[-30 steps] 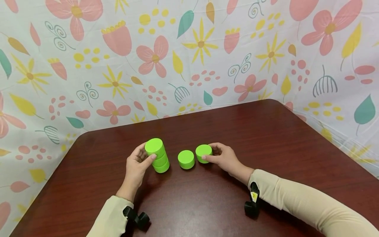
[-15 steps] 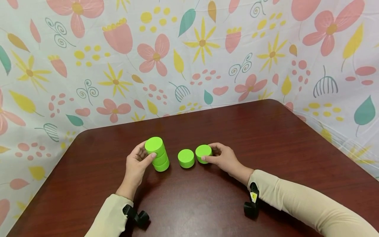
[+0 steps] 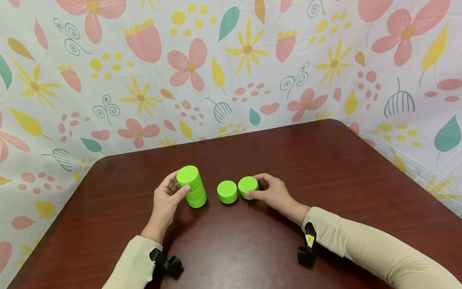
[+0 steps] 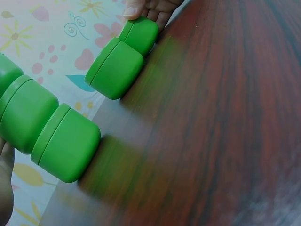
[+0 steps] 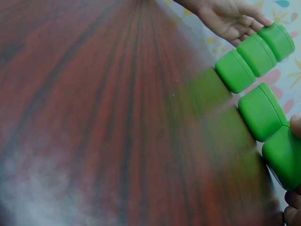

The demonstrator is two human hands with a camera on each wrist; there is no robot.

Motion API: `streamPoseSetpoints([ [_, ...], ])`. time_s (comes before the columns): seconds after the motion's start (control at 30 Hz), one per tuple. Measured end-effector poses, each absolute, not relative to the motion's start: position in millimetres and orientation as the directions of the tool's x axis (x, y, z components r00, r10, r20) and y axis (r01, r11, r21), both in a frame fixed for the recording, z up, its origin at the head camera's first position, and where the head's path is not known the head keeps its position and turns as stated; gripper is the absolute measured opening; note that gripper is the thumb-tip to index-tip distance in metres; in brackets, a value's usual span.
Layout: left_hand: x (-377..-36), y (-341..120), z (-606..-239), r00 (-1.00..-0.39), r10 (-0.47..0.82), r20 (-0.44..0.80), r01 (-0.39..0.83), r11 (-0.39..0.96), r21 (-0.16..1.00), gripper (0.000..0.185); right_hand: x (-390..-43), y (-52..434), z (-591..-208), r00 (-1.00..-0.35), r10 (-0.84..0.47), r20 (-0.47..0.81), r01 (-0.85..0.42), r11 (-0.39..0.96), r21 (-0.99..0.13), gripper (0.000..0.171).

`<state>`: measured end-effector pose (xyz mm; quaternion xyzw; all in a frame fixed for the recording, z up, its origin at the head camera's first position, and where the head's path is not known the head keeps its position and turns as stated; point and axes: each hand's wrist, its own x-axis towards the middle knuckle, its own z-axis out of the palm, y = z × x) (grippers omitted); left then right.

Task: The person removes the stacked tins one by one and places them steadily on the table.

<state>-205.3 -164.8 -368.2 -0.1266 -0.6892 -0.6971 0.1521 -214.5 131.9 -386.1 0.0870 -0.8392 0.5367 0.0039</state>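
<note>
Three small lime-green round lidded containers stand stacked at the centre left of the head view. My left hand (image 3: 166, 202) grips the top container (image 3: 188, 176), its thumb on the near side and its other fingers partly hidden behind. Below it are the middle container (image 4: 30, 115) and the bottom container (image 4: 70, 143), which rests on the table. To the right stands a single green container (image 3: 227, 194) that neither hand holds. Right beside that one, my right hand (image 3: 276, 196) pinches another green container (image 3: 248, 188) at table level, thumb in front, fingers behind.
The dark reddish-brown table (image 3: 223, 249) has a glossy surface and rounded far corners. Behind it hangs a white cloth (image 3: 267, 24) printed with flowers and leaves. Black cameras are strapped on the left wrist (image 3: 166, 265) and the right wrist (image 3: 306, 247).
</note>
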Motion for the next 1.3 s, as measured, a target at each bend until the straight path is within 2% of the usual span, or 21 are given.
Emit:
streamPoseSetpoints([
  [0.87, -204.0, -164.1, -365.9, -0.926, -0.023, 0.376, 0.376, -0.004, 0.926, 0.047, -212.3, 134.8, -383.6, -0.982, -0.104, 0.157, -0.188, 0.548, -0.815, 0.045],
  [1.3, -203.8, -162.9, -366.8, -0.922, -0.032, 0.386, 0.386, -0.011, 0.922, 0.047, -212.6, 136.4, -381.2, -0.991, -0.092, 0.094, -0.127, 0.490, -0.862, 0.057],
])
